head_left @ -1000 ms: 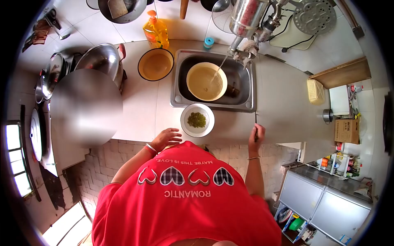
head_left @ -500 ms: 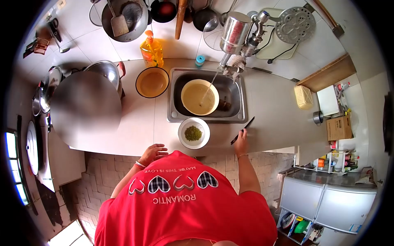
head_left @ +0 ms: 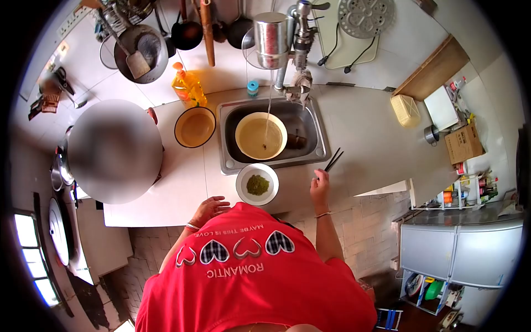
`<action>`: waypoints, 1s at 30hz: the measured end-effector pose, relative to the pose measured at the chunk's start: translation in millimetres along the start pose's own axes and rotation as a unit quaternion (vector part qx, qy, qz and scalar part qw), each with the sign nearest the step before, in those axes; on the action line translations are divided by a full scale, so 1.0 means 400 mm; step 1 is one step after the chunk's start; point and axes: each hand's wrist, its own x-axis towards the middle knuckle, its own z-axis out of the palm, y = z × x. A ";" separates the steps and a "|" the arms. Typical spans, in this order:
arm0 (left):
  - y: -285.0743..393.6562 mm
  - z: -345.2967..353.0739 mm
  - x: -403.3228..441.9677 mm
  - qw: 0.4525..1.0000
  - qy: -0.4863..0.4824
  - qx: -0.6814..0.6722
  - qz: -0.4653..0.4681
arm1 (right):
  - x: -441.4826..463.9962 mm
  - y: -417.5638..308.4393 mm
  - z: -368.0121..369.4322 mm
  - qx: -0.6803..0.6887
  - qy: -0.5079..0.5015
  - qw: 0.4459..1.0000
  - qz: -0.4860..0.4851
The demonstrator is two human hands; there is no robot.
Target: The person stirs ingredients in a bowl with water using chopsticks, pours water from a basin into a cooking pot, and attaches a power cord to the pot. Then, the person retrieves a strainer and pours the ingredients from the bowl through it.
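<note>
Counter, sink side. Two thin dark chopsticks (head_left: 334, 159) are held in the right hand (head_left: 319, 188), their lower ends pinched by curled fingers and their upper ends slightly splayed, pointed away from the body over the counter (head_left: 370, 138). Whether the counter is touched by the tips cannot be told. A thin bracelet (head_left: 323, 214) is worn on that wrist.

The left hand (head_left: 212, 208) is held near the counter's front edge, fingers extended and loosely spread, angled toward the white bowl (head_left: 243, 184) but apart from it; contact with the counter cannot be made out. A pale band (head_left: 192, 226) is worn at the wrist.

The white bowl is set upright on the counter, between the two hands and just in front of the sink (head_left: 301, 119). A small heap of green bits (head_left: 258, 185) is gathered at its bottom; their kind is too small to be named.

Within the sink, a cream basin (head_left: 243, 130) is placed toward the left, and water (head_left: 269, 113) is being run into it in a narrow stream. A brown object (head_left: 297, 142) is seen just right of the basin. Left of the sink, a dark-rimmed bowl (head_left: 181, 130) is stood on the counter, with an orange bottle (head_left: 189, 88) placed behind it
</note>
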 end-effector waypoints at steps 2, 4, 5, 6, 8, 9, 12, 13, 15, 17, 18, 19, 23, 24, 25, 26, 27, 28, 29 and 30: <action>0.005 0.011 0.017 1.000 -0.010 0.009 -0.013 | -0.005 -0.002 0.033 0.062 -0.004 0.998 -0.002; 0.016 0.049 0.034 0.997 0.031 0.036 -0.053 | -0.018 -0.013 0.063 0.124 -0.020 0.992 0.014; 0.021 0.067 0.044 0.997 0.041 0.042 -0.049 | -0.029 -0.020 0.080 0.156 -0.033 0.987 0.030; 0.024 0.081 0.058 0.996 0.050 0.049 -0.047 | -0.039 -0.028 0.098 0.186 -0.045 0.980 0.047; 0.022 0.114 0.074 0.998 0.047 0.037 -0.029 | -0.060 -0.031 0.125 0.185 -0.041 0.981 0.038; 0.019 0.127 0.090 0.998 0.045 0.031 -0.028 | -0.065 -0.048 0.109 0.128 -0.062 0.989 0.038; -0.002 0.144 0.136 0.996 0.018 0.063 -0.066 | -0.098 -0.051 0.097 0.174 -0.035 0.984 -0.005; -0.007 0.144 0.145 0.992 0.018 0.095 -0.085 | -0.114 -0.036 0.097 0.148 -0.091 0.983 0.063; -0.034 0.110 0.159 0.989 -0.039 0.083 -0.113 | -0.126 -0.011 0.090 0.136 -0.067 0.988 0.017; -0.053 0.104 0.180 0.984 -0.050 0.079 -0.152 | -0.144 -0.012 0.068 0.100 -0.050 0.992 0.064; -0.058 0.107 0.191 0.981 -0.045 0.079 -0.169 | -0.153 -0.013 0.054 0.085 -0.057 0.990 0.098; -0.064 0.119 0.211 0.979 -0.043 0.085 -0.178 | -0.169 -0.015 0.041 0.079 -0.033 0.989 0.119; -0.073 0.156 0.272 0.970 -0.054 0.118 -0.208 | -0.266 -0.038 -0.034 0.051 0.057 0.978 0.195; -0.074 0.161 0.285 0.967 -0.061 0.128 -0.212 | -0.303 -0.049 -0.047 0.046 0.076 0.973 0.214; -0.075 0.167 0.299 0.962 -0.073 0.141 -0.220 | -0.349 -0.055 -0.056 0.028 0.100 0.964 0.244; -0.070 0.165 0.309 0.959 -0.084 0.153 -0.224 | -0.401 -0.062 -0.061 0.012 0.121 0.954 0.273; -0.068 0.162 0.321 0.954 -0.097 0.166 -0.229 | -0.452 -0.063 -0.052 -0.003 0.141 0.943 0.301; -0.066 0.160 0.335 0.951 -0.109 0.175 -0.232 | -0.524 -0.029 -0.020 -0.040 0.162 0.938 0.304; -0.066 0.162 0.344 0.946 -0.122 0.184 -0.238 | -0.587 -0.055 -0.021 -0.044 0.175 0.920 0.349; -0.068 0.164 0.356 0.942 -0.133 0.191 -0.241 | -0.664 -0.077 -0.024 -0.048 0.186 0.900 0.390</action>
